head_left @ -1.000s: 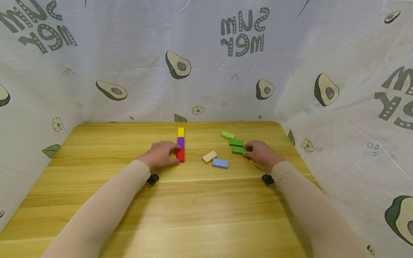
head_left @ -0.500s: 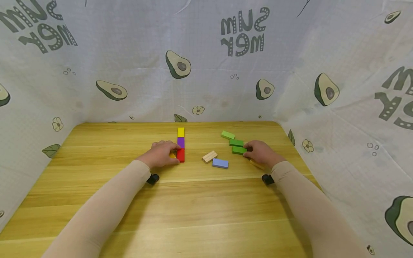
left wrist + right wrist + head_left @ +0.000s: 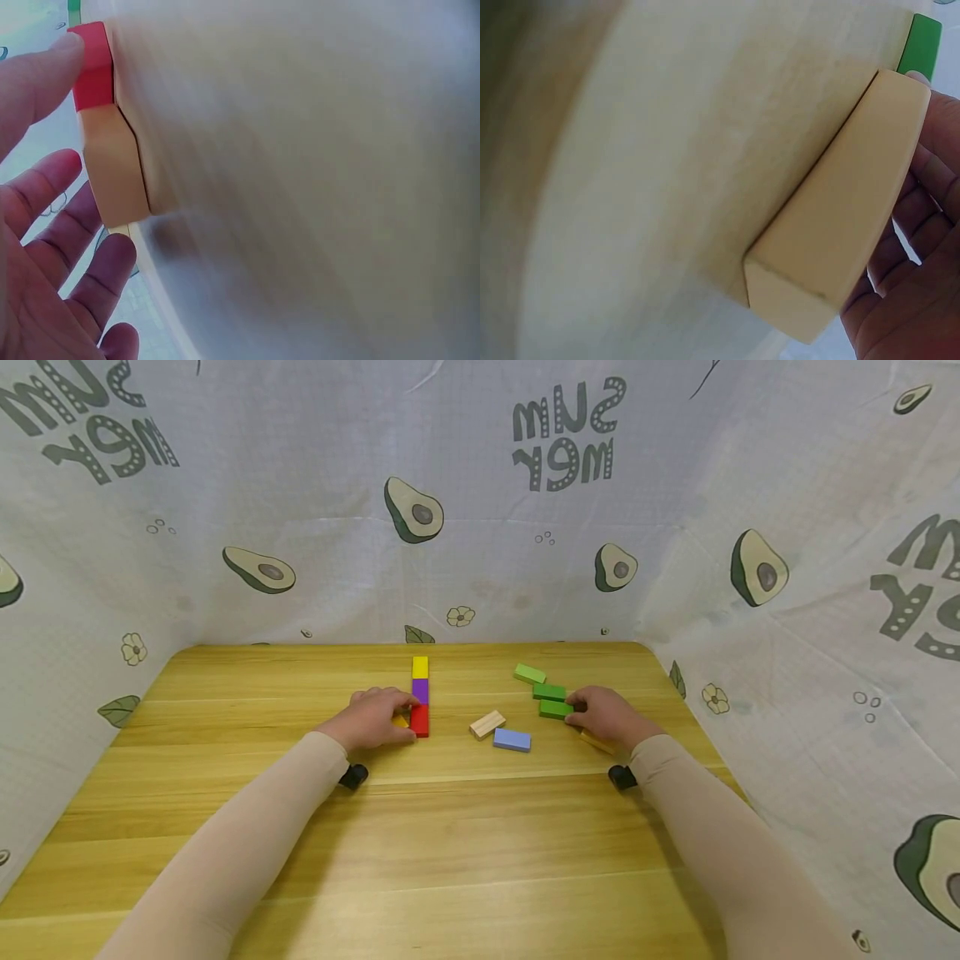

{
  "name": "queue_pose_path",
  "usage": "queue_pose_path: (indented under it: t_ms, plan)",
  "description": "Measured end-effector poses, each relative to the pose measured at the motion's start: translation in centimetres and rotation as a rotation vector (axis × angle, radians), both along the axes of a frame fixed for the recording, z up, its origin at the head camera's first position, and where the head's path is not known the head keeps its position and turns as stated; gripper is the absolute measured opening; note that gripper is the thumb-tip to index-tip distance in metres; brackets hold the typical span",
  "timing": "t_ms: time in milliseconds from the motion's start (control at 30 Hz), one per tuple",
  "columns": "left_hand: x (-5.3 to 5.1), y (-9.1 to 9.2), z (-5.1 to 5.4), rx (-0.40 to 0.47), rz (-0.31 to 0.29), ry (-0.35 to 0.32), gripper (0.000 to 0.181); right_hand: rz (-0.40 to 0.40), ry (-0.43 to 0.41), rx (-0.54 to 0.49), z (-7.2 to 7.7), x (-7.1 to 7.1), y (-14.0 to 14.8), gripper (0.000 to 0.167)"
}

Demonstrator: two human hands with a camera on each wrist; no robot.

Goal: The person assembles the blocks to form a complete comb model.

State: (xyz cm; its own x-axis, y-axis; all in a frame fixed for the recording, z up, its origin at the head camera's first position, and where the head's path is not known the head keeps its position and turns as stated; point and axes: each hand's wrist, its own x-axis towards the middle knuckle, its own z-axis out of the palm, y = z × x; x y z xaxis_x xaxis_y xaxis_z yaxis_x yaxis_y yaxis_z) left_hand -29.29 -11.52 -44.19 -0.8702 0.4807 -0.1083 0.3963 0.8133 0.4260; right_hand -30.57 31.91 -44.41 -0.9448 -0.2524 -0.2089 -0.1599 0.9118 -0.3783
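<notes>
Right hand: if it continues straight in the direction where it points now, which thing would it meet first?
Most likely the nearest green block: in the head view, the right hand seems to be pinching its end, though exact contact is hard to see.

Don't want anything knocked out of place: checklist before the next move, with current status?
1. Left hand on red block: ok, thumb and finger at it.
2. Red, purple block and yellow block in line: ok.
3. Right hand on nearer dark green block: ok, at its right end.
4. Blue block clear of both hands: ok.
5. Tan block clear of right hand: cannot tell, partly hidden in head view.
6. Grip firmness: cannot tell.
</notes>
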Motion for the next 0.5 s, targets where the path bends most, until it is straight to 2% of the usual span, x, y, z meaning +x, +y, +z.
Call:
queue_pose_path:
  t_ms: [500]
  plan:
    - [0.1, -1.8, -0.3, 0.037, 0.004, -0.071, 0.061, 0.008, 0.006, -0.007, 0.5, 0.3, -0.2, 0.042]
